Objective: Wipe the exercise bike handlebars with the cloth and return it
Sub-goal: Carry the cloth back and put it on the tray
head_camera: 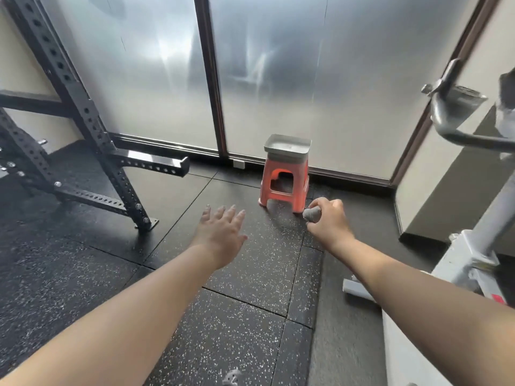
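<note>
My right hand is closed around a small bunched grey cloth, held out in front of me above the floor. My left hand is stretched forward, palm down, fingers spread and empty. The exercise bike's grey handlebars curve in at the right edge, with its white frame below them. Ahead by the glass stands an orange plastic stool carrying a grey tray. The cloth hangs just right of the stool's front legs in the picture.
A black perforated squat rack fills the left side, its foot bolted near the floor's middle. Frosted glass panels with dark frames close off the far side. The floor is speckled black rubber tiles. A beige partition wall stands behind the bike.
</note>
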